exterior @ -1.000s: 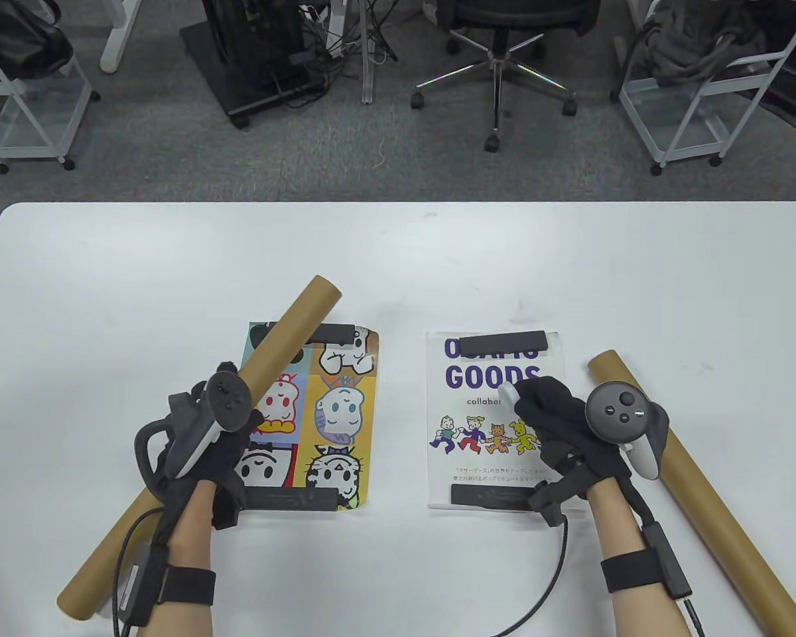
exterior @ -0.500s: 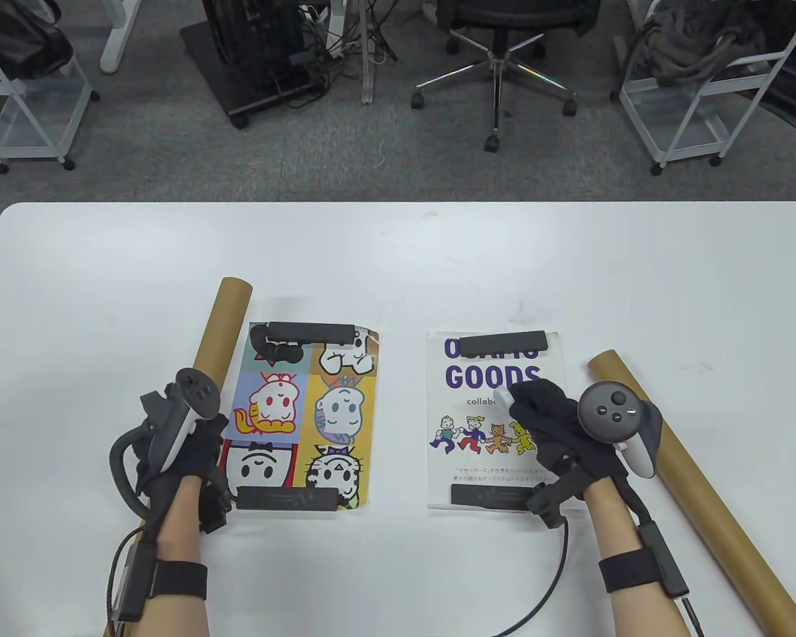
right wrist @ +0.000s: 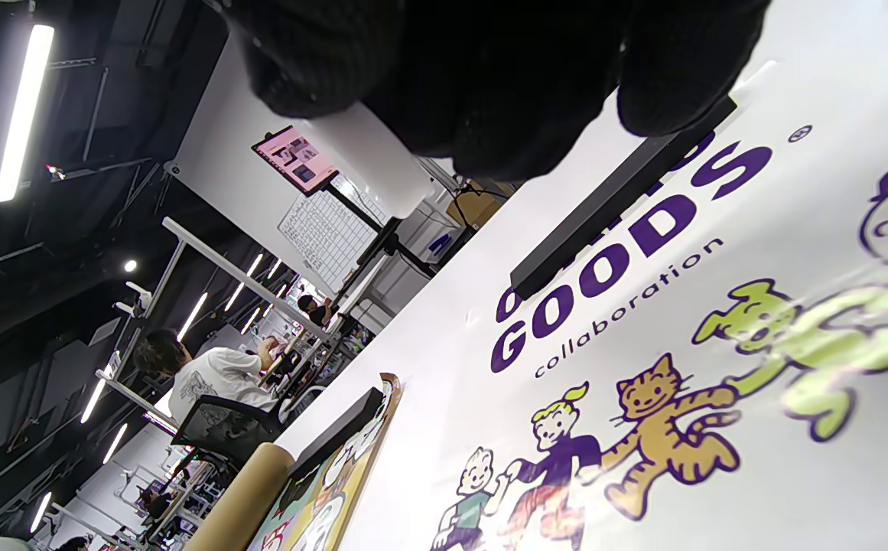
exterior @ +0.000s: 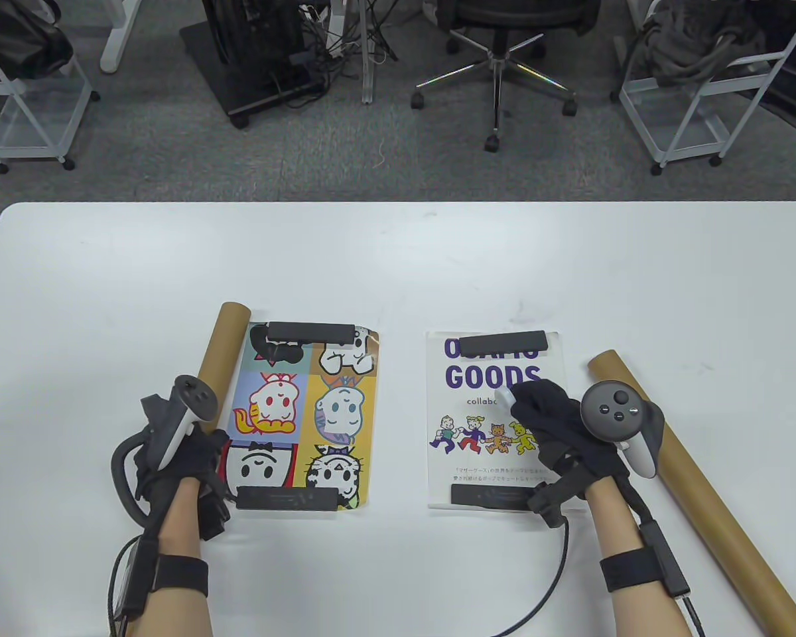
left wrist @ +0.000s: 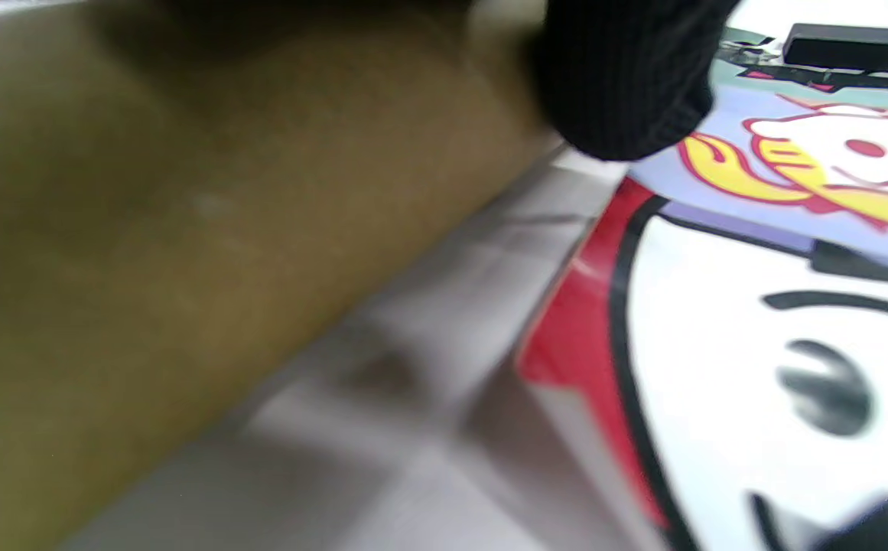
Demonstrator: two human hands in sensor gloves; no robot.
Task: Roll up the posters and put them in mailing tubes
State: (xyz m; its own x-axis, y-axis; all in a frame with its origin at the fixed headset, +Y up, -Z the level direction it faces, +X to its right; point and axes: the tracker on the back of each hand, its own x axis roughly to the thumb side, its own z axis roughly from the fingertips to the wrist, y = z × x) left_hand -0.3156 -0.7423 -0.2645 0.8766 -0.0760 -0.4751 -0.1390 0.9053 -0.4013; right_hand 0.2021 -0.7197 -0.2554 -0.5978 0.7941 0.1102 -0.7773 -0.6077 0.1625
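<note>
Table view: left hand point(exterior: 186, 458) grips stiff, light tube point(exterior: 222, 345) at 9 o'clock of poster point(exterior: 305, 411); right hand point(exterior: 557, 418) curled, contents unclear.

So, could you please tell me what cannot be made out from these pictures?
- Left hand: its tracker covers the fingers in the table view; the blurred left wrist view leaves its grip on the left tube unclear.
- Right tube: near end cut off by the table view's edge.
- White poster: top word under a black bar.
</note>
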